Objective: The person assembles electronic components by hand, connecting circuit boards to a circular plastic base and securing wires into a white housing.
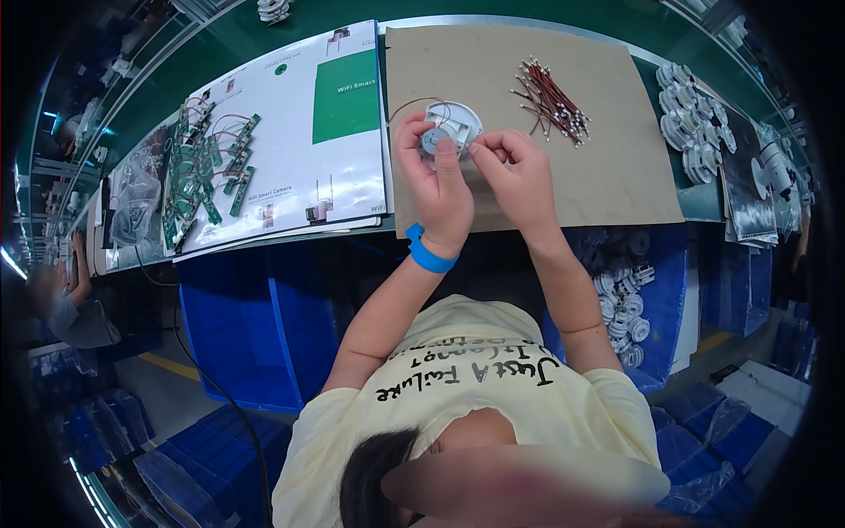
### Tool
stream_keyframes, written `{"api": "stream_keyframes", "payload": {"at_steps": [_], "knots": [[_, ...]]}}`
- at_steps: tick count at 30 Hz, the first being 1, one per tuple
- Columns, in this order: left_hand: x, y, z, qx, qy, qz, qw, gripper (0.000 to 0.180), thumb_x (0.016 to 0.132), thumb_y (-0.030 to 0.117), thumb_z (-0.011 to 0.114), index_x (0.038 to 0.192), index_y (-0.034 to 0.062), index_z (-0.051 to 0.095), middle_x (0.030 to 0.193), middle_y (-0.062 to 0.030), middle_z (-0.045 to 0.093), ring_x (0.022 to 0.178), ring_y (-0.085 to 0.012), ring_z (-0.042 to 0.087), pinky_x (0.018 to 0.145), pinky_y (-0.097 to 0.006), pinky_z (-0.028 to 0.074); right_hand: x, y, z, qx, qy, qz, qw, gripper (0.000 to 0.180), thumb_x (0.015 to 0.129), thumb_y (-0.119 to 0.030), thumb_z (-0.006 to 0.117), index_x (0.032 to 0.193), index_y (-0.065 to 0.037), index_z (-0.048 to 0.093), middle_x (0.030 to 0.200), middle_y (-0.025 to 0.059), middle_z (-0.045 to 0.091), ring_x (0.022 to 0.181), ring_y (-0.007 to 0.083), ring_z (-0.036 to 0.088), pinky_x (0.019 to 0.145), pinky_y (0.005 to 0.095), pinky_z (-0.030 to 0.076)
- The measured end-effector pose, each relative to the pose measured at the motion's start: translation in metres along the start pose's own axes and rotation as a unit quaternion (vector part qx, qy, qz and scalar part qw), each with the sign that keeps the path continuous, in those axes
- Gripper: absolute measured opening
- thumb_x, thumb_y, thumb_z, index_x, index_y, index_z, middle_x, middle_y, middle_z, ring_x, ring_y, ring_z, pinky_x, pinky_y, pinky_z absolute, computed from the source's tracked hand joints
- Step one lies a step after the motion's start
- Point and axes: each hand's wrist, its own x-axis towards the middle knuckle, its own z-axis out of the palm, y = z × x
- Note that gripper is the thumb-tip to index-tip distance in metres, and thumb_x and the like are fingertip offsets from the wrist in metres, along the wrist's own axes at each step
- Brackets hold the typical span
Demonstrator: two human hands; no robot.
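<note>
A round white plastic housing (468, 119) rests in my left hand (440, 185), whose fingers and thumb are closed around it. Set in the housing is a small grey disc-shaped part (432, 139), probably a motor. A thin reddish-brown wire (404, 106) loops out over my left fingers. My right hand (521, 172) is closed in a pinch at the housing's right edge; its fingertips hide what they grip, if anything. Both hands are above a brown cardboard sheet (607, 180). Beyond my right hand lies a pile of reddish-brown wires with white connectors (556, 104).
Green circuit boards (209, 158) with wires lie on a printed white sheet (290, 150) at left. White round parts (691, 123) are stacked at the far right. Blue bins (233, 326) stand below the table edge, the right one with white parts (629, 317). A black cable (211, 378) hangs at left.
</note>
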Motion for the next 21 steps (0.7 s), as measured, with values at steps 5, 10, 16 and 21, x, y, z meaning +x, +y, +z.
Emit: {"api": "stream_keyframes", "payload": {"at_steps": [5,10,16,21], "knots": [[-0.001,-0.011,-0.005,0.023,-0.056,0.026,0.998,0.026,0.093,0.016,0.052,0.111,0.0028,0.041,0.124,-0.0141,0.043,0.111,-0.0216,0.044,0.095,-0.032,0.036,-0.002,0.009,-0.001,0.044,0.016,0.012,0.999,0.013,0.076,-0.014,0.063,0.075,-0.001,0.064,0.061,0.0050,0.055,0.063,0.0189,0.051,0.059,0.0313,0.042],[0.002,-0.011,-0.017,0.058,-0.089,0.001,0.994,0.024,0.090,0.012,0.052,0.109,0.0020,0.042,0.121,-0.0158,0.046,0.106,-0.0266,0.048,0.094,-0.036,0.036,0.001,0.016,0.002,0.065,-0.045,0.077,0.994,0.017,0.077,-0.016,0.064,0.081,0.001,0.066,0.065,0.0048,0.058,0.063,0.0131,0.052,0.060,0.0271,0.042],[0.004,0.001,-0.023,0.166,-0.089,-0.007,0.982,0.026,0.087,0.016,0.053,0.110,0.0059,0.045,0.112,-0.0112,0.051,0.104,-0.0276,0.049,0.090,-0.040,0.029,-0.002,0.011,0.004,0.078,-0.083,0.105,0.988,0.019,0.081,-0.015,0.063,0.087,0.003,0.065,0.068,0.0047,0.060,0.064,0.0089,0.052,0.060,0.0233,0.042],[0.013,0.018,-0.044,0.251,-0.095,-0.032,0.963,0.030,0.088,0.018,0.054,0.114,0.0060,0.044,0.110,-0.0107,0.055,0.106,-0.0248,0.052,0.093,-0.040,0.031,0.048,-0.026,-0.005,-0.108,-0.107,-0.040,0.988,0.020,0.083,-0.017,0.063,0.091,0.002,0.066,0.080,0.0080,0.064,0.073,0.0152,0.058,0.067,0.0273,0.045]]}}
